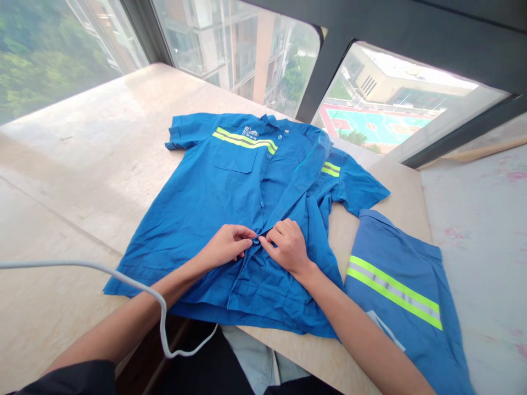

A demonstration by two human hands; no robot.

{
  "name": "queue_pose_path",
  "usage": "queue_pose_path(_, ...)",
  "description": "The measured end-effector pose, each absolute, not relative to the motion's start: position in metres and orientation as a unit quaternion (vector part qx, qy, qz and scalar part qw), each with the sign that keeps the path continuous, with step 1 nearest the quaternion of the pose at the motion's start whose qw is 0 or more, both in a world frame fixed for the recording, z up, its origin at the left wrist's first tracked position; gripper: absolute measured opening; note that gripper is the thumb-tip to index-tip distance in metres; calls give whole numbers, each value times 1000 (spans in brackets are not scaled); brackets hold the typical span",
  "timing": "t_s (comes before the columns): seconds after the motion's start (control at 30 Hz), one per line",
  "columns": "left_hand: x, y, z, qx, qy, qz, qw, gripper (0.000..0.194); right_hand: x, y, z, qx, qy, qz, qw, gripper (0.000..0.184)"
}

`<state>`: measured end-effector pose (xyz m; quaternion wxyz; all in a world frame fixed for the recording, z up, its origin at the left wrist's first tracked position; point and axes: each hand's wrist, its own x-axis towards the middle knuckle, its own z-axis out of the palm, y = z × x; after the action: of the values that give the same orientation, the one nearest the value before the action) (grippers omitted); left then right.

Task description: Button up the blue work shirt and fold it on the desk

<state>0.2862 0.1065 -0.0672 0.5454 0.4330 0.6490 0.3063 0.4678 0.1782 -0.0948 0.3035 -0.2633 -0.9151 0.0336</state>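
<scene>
A blue short-sleeved work shirt (197, 203) with yellow-green reflective stripes lies spread out, collar toward the window. Its front is partly open, and several buttons run down the left-hand edge. My left hand (230, 241) pinches that edge low on the front, close to a button (256, 240). Right beside it, my right hand (285, 245) is closed on the other front edge of the shirt, thumb and fingers pressed together. The fingertips of both hands nearly meet there. The upper part of the right-hand front panel is folded back.
Folded blue trousers (391, 247) with a reflective band lie to the right of the shirt. A white cable (123, 277) crosses my left forearm. The pale stone sill (82, 181) reaches the windows; a patterned wall (481, 247) stands at the right.
</scene>
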Motion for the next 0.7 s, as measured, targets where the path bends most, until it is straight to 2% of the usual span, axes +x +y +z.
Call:
queue_pose_path(0.13, 289, 103, -71, 473, 652, 328, 493, 31, 466, 180, -95, -247, -922, 60, 292, 33)
queue_pose_path(0.33, 287, 105, -74, 431, 641, 332, 541, 34, 467, 180, -95, -240, -919, 144, 279, 18)
queue_pose_path(0.7, 288, 110, -68, 371, 649, 362, 557, 28, 471, 181, -91, -186, -907, 209, 316, 18)
